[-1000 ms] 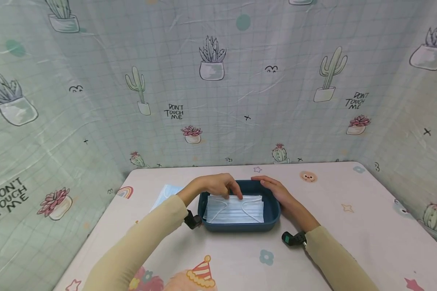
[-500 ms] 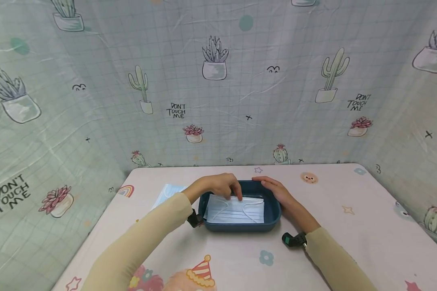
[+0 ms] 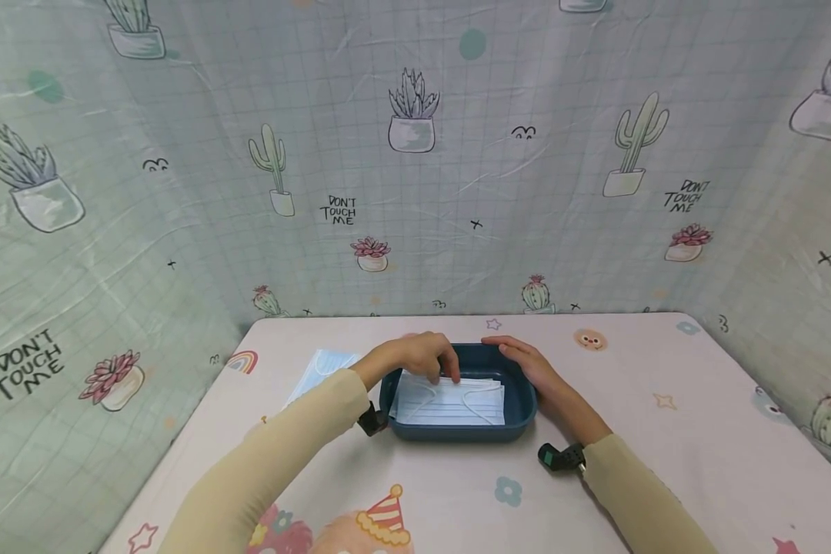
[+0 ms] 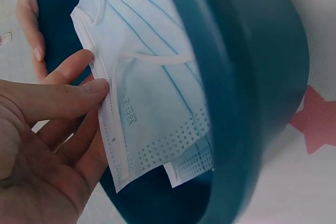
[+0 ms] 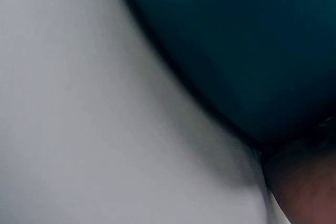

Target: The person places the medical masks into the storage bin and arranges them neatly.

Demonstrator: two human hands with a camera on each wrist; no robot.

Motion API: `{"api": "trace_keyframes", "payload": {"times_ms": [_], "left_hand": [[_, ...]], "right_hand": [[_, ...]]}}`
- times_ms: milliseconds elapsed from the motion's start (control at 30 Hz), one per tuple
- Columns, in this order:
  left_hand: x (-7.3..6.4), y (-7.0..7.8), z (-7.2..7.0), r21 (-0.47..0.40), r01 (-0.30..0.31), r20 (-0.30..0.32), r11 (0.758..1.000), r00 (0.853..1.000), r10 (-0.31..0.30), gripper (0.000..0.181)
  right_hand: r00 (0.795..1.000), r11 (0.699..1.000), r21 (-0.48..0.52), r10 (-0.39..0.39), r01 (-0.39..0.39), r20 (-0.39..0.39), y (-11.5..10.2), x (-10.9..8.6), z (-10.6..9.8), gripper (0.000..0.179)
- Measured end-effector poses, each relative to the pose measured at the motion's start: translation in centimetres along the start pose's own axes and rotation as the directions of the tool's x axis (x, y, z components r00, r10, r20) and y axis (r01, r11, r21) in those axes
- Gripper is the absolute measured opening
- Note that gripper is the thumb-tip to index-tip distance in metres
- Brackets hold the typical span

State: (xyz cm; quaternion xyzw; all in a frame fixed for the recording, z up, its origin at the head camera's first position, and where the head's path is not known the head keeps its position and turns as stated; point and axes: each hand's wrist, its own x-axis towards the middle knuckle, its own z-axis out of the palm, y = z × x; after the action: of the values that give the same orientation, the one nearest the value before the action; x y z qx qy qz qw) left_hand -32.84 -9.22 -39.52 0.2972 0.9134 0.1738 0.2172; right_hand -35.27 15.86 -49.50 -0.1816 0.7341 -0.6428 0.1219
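Note:
A blue-green rectangular container (image 3: 462, 435) sits on the table with pale blue pleated face masks (image 3: 450, 404) in it. My left hand (image 3: 422, 354) reaches in from the back left. In the left wrist view, that hand (image 4: 52, 124) pinches the edge of the top face mask (image 4: 152, 98) between thumb and fingers. A second mask (image 4: 191, 166) shows partly beneath it. My right hand (image 3: 529, 365) rests along the container's right side, its fingers extended over the back rim. In the right wrist view, the container's dark wall (image 5: 236, 51) fills the upper right.
Another pale blue mask (image 3: 325, 365) lies on the table left of the container, partly covered by my left forearm. The table (image 3: 616, 492) has a printed pale cover. Behind it hangs a curtain (image 3: 450, 185) with cactus prints.
The head view has shifted slightly. My left hand keeps its pinch, and the upper edge of the masks sits a little askew compared with before. My right hand stays at the container.

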Motion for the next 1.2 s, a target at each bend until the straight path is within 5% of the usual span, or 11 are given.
{"api": "trace_keyframes", "payload": {"times_ms": [1200], "left_hand": [[0.73, -0.95, 0.41, 0.025, -0.061, -0.050, 0.998, 0.997, 0.062, 0.040]], "right_hand": [[1.000, 1.000, 0.005, 0.013, -0.013, 0.010, -0.15, -0.02, 0.01, 0.045]]}}
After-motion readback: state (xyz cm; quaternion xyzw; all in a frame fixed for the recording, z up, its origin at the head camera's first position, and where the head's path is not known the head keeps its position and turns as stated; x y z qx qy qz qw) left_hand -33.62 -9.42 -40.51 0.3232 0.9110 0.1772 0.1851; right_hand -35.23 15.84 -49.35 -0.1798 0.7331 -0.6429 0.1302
